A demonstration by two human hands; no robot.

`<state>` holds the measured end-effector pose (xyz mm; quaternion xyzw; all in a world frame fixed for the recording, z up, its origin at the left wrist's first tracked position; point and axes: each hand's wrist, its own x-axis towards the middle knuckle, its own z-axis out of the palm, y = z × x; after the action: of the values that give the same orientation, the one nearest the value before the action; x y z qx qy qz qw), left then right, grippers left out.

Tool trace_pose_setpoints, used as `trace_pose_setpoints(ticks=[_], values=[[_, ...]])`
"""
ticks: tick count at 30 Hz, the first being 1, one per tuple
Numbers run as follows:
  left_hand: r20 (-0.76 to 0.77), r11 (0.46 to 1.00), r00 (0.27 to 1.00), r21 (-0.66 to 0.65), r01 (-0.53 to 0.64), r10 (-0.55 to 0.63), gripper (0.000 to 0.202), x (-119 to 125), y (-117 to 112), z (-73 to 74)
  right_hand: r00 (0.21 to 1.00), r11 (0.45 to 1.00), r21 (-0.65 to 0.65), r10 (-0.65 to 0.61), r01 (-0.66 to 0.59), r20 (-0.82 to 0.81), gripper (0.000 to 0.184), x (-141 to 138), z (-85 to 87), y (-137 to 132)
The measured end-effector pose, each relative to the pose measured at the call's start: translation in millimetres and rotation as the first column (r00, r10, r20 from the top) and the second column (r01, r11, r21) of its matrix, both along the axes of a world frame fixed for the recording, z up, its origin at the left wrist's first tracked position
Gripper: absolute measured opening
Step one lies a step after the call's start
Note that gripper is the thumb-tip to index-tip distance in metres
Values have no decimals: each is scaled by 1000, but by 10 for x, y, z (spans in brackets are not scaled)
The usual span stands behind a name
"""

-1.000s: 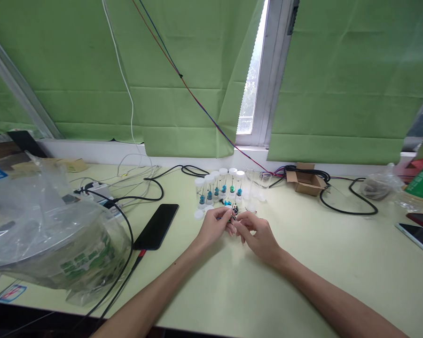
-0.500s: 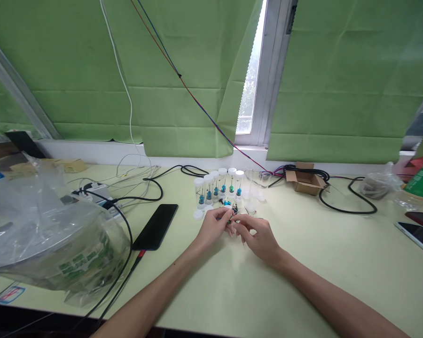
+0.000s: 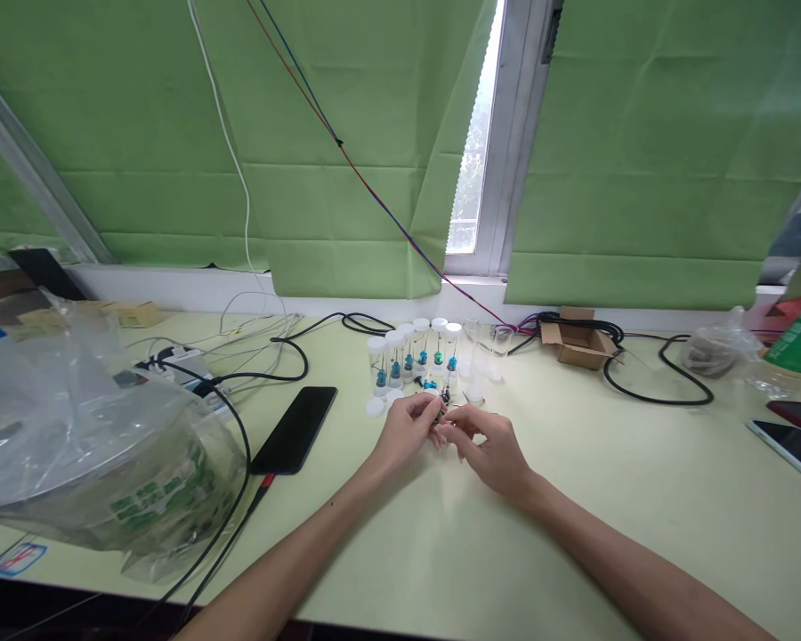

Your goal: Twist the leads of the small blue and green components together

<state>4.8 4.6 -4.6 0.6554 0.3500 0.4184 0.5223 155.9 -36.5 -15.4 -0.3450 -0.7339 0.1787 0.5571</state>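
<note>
My left hand and my right hand meet fingertip to fingertip above the table. Both are closed in a pinch around a small dark and green piece, mostly covered by my fingers. Just beyond them stands a row of clear tubes with white caps, one of them a tube with a blue part inside. A loose blue part and a small black part lie between the tubes and my hands. A white cap rests to the left.
A black phone lies left of my forearms, beside a large plastic-bagged tub. Black cables run along the left. Behind to the right are uncapped clear tubes, an open cardboard box and a looped cable.
My fingertips have shifted very slightly around the small piece. Nothing else has visibly moved.
</note>
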Motion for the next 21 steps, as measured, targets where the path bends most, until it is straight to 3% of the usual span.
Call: trace_pose_setpoints(ticks=[10, 21], values=[[-9, 1000, 1000, 4, 13, -13, 32, 14, 24, -52, 999, 1000, -2, -19, 20, 48, 31, 11, -47, 24], [-27, 999, 1000, 29, 14, -14, 36, -11, 40, -95, 999, 996, -93, -6, 10, 44, 37, 28, -76, 37]])
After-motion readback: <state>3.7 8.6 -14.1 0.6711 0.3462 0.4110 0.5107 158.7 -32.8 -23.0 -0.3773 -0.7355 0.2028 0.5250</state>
